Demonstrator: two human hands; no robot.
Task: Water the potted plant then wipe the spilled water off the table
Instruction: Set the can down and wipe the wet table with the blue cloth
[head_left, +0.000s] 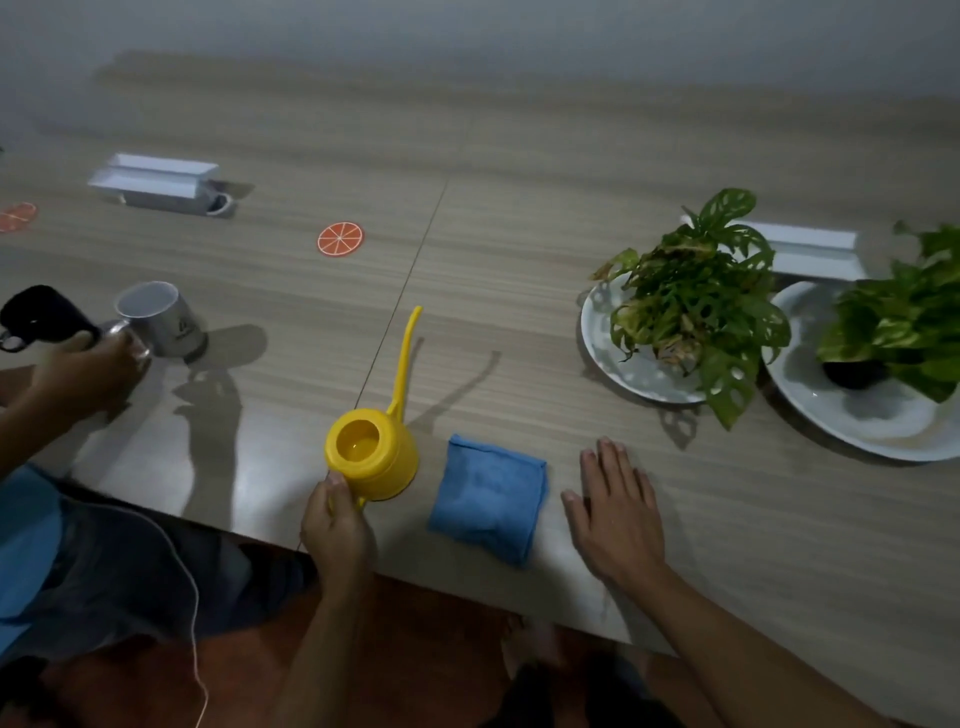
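A yellow watering can (374, 457) with a long thin spout stands on the wooden table (519, 171) near its front edge, water showing inside. My left hand (337, 525) grips its handle. To its right lies a folded blue cloth (488, 499). My right hand (618, 514) rests flat on the table beside the cloth, fingers spread. A potted plant (696, 301) with holed leaves sits on a white plate (618, 364) at the right. A second leafy plant (904, 322) sits on another plate (872, 431) further right.
Another person's hand (88, 369) at the left holds a metal mug (161, 319) and a dark object (41, 317). Orange-slice coasters (340, 239) lie mid-table and far left. White boxes (156, 184) stand at the back left and behind the plants.
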